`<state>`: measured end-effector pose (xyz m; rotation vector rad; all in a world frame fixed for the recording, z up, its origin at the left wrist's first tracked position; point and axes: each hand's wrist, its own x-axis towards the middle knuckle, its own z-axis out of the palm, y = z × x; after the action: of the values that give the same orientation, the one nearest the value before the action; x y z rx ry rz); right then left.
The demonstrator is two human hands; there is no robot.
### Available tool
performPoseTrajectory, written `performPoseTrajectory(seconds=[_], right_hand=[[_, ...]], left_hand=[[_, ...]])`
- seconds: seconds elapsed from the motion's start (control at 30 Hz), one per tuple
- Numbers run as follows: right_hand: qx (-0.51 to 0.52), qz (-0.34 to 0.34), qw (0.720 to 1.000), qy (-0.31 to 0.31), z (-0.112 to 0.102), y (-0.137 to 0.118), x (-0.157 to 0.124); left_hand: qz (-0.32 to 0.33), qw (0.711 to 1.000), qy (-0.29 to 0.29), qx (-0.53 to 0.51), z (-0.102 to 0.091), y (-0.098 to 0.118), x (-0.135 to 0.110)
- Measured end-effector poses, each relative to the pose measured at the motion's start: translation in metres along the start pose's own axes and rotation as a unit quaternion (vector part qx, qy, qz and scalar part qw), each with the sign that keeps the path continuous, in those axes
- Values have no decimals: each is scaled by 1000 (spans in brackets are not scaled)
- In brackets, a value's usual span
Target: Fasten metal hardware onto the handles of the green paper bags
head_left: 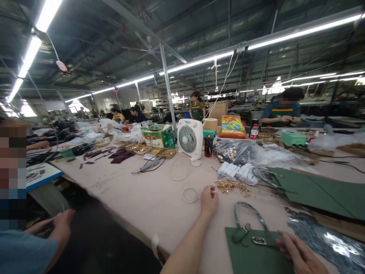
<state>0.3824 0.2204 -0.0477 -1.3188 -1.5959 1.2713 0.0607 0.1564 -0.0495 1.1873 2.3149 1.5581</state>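
My left hand (209, 199) is above the table with its fingers curled, just left of a loose pile of small gold metal fittings (228, 186). What it holds, if anything, is hidden by the fingers. A white ring-shaped roll (190, 195) lies to its left. My right hand (299, 253) grips the right side of a green handbag panel (245, 255) near the foot of its handle, with thumb and fingers close together. The panel carries a looped green handle (251, 205), a short strap with a metal end, and a metal lock plate (259, 240).
Behind the gold fittings lie white wrapped bundles (239, 171) and bagged grey parts (230, 150). A white fan (190, 139) and a dark tumbler (208, 145) stand farther back. Large green panels (322, 186) lie at right. A person's hands (61, 220) are at lower left.
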Motion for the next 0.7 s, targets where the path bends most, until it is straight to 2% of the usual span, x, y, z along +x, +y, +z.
performPoseTrajectory(seconds=[0.17, 0.27, 0.47, 0.6, 0.7], right_hand=[[4, -37, 999, 7, 5, 0, -4], [4, -48, 999, 3, 6, 0, -5], [43, -79, 996, 16, 6, -5, -9], [106, -100, 989, 35, 6, -9, -11], [162, -103, 980, 60, 5, -8, -8]], left_hand=[[62, 994, -89, 2, 1, 10, -4], [90, 990, -111, -10, 1, 14, -6], [38, 997, -50, -39, -8, 9, -17], [-1, 996, -22, -87, -20, 9, -40], [-28, 991, -30, -124, -27, 13, -62]])
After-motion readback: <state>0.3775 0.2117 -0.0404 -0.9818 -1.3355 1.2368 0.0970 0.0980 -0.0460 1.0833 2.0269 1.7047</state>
